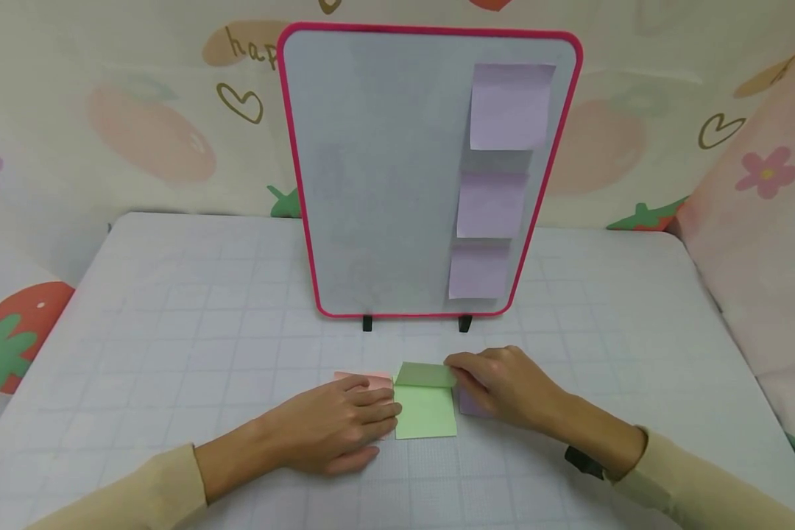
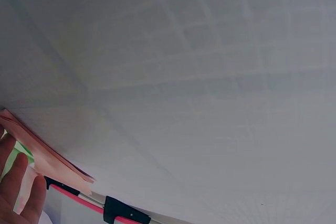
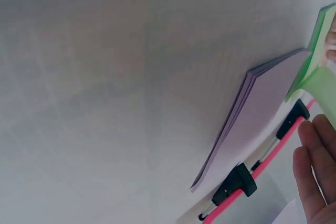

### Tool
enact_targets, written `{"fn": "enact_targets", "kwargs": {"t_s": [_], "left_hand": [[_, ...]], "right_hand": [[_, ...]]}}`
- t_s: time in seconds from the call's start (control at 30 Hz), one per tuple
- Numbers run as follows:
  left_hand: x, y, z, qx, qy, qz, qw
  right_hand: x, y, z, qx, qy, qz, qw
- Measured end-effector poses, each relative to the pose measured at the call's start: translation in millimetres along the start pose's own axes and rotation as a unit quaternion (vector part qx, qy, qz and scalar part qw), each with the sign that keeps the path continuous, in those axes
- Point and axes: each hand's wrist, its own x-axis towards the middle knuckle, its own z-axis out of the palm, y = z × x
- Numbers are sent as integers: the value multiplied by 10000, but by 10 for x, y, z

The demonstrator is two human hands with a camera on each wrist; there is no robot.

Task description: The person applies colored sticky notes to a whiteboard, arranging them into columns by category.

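Observation:
A green sticky note pad lies in the middle, between a pink pad and a purple pad. My right hand pinches the right corner of the green pad's top sheet, which stands raised at the far side and shows a darker face. That green sheet bends upward in the right wrist view. Over the pink pad rests my left hand, fingers extended, their tips at the green pad's left edge. Most of the pink pad is hidden under it.
Behind the pads stands a whiteboard with a pink frame and black feet. Three purple notes, such as the top one, stick in a column down its right side. The white gridded tabletop spreads around; patterned cloth hangs behind.

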Motion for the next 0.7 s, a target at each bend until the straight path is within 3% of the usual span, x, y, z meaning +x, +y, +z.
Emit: {"fn": "enact_targets", "kwargs": {"t_s": [0.7], "left_hand": [[13,9,15,142,81,23,9999]], "right_hand": [[73,75,-55,-69,319,6,9995]]}}
